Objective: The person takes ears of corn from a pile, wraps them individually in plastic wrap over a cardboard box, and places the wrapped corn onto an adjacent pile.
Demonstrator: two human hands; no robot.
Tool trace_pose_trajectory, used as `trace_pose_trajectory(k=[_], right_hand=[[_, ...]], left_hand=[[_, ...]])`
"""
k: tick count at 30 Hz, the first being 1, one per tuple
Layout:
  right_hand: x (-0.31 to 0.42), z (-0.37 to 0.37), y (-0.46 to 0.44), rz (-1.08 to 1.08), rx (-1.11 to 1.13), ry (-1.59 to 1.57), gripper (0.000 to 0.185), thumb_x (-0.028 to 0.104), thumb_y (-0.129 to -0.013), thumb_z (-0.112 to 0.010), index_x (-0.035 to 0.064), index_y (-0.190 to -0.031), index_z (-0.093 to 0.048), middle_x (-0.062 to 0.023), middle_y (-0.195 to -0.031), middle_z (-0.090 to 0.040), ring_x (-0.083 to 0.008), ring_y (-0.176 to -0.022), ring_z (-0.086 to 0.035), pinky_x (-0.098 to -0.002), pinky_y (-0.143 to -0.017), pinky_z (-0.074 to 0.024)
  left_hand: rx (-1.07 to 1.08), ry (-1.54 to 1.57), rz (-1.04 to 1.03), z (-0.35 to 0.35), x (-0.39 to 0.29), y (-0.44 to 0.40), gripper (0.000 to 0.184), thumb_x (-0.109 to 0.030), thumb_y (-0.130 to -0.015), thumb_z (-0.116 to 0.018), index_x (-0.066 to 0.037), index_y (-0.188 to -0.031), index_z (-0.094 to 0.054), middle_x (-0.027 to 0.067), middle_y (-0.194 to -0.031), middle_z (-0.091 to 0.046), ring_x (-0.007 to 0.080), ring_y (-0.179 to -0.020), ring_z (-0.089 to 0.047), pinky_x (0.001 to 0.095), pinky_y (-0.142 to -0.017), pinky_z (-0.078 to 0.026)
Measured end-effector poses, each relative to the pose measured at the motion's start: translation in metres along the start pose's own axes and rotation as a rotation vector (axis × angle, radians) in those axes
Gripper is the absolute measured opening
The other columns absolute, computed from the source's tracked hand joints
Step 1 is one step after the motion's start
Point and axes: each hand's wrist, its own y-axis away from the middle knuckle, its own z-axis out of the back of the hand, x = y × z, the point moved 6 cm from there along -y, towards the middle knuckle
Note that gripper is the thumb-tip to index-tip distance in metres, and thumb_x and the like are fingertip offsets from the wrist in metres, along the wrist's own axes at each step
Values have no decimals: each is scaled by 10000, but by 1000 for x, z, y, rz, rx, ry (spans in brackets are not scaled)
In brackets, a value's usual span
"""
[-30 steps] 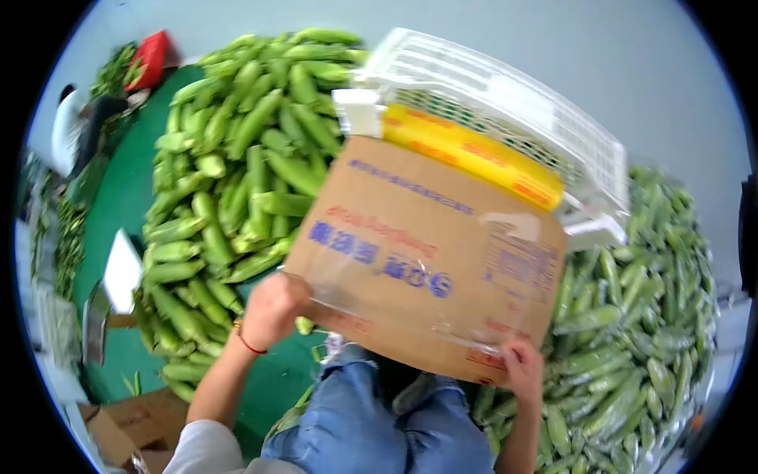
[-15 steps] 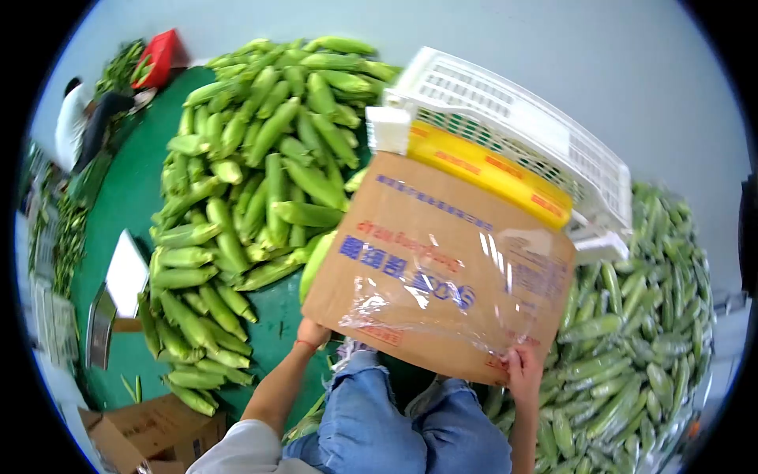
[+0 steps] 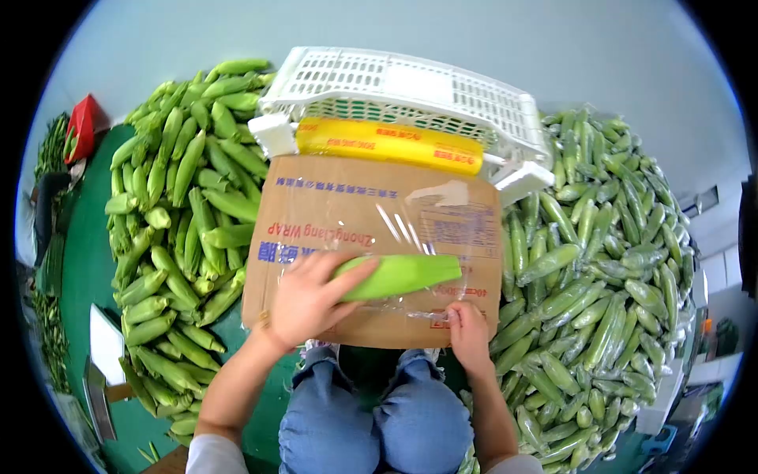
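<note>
Green-husked, tapering corn ear lies on clear, glossy plastic film over a brown cardboard sheet; left hand clamps fingers round its left end; right hand pinches the film's near edge; seemingly a placing step; next calls for taut film.

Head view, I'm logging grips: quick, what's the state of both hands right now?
Left hand: closed around one end of a long, green, husk-covered ear of corn.
Right hand: closed, pinching crumpled, clear plastic film.
</note>
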Motion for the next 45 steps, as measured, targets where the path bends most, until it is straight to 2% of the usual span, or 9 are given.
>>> trace_pose_trajectory(k=[8, 14, 19, 21, 27, 32, 35, 38, 45], right_hand=[[37, 19, -30, -69, -40, -568, 252, 132, -910, -593, -8, -1118, -564, -160, -1080, -627, -336, -1035, -592, -429, -942, -444], [51, -38, -115, 376, -20, 204, 329, 310, -910, -565, 41, -1097, -592, -122, -1091, -603, -295, -1008, -558, -424, -859, -407], [50, -42, -120, 416, -185, 164, 232, 311, -857, -596, 100, -937, -650, -69, -951, -580, -265, -887, -551, -402, -767, -399], [50, -44, -122, 429, -197, 120, 226, 309, -848, -597, 100, -910, -656, -57, -945, -580, -266, -882, -546, -408, -751, -415], [45, -53, -139, 338, 31, 220, 272, 332, -895, -548, 79, -855, -639, -83, -872, -617, -329, -704, -619, -451, -595, -500], [73, -54, -83, 159, 549, 346, 411, 432, -975, -440, 63, -921, -613, -155, -903, -645, -401, -576, -639, -492, -515, -511], [74, -42, -81, 88, 453, 233, 392, 438, -961, -466, 75, -1051, -585, -173, -1085, -632, -383, -757, -669, -477, -634, -539], [98, -38, -86, 591, 95, 307, 514, 423, -799, -675, 69, -1151, -549, -133, -1214, -546, -305, -1082, -574, -453, -877, -487], [87, -73, -139, 625, 177, 333, 565, 404, -662, -785, 65, -1054, -560, -94, -911, -621, -261, -869, -628, -400, -725, -531]], left_hand=[[351, 191, -44, -85, 14, -45, 583, -157, -711, -729, -127, -1273, -577, 100, -1152, -610, 311, -1070, -574, 424, -906, -479], [-191, 29, 172, -52, 15, 15, 644, -285, -720, -791, -72, -1277, -547, 212, -1375, -461, 347, -1188, -532, 410, -936, -483], [-131, 366, 712, -29, 90, 51, 141, -46, -798, -674, -34, -938, -688, 173, -1034, -657, 282, -965, -645, 377, -751, -537], [-332, 62, 259, 8, 75, -27, 95, -45, -827, -618, -38, -878, -697, 177, -899, -673, 307, -809, -664, 376, -726, -536], [568, -218, 250, -108, 74, -86, 310, -300, -898, -548, -16, -926, -670, 229, -807, -655, 385, -725, -646, 482, -694, -509], [329, -60, 179, -72, -5, 11, 671, -443, -905, -541, 30, -1367, -421, 279, -1302, -500, 420, -1191, -507, 468, -1013, -403], [299, -169, 148, -71, -1, 5, 730, -454, -899, -557, 47, -1399, -378, 258, -1449, -376, 394, -1373, -329, 449, -1130, -265], [78, -209, 220, -89, 73, -50, 723, -408, -903, -562, 53, -1415, -344, 249, -1487, -325, 383, -1402, -284, 436, -1159, -227], [701, -262, 133, -129, 133, -132, 914, -364, -780, -713, 123, -1414, -269, 310, -1504, -231, 392, -1396, -276, 365, -1153, -264]])
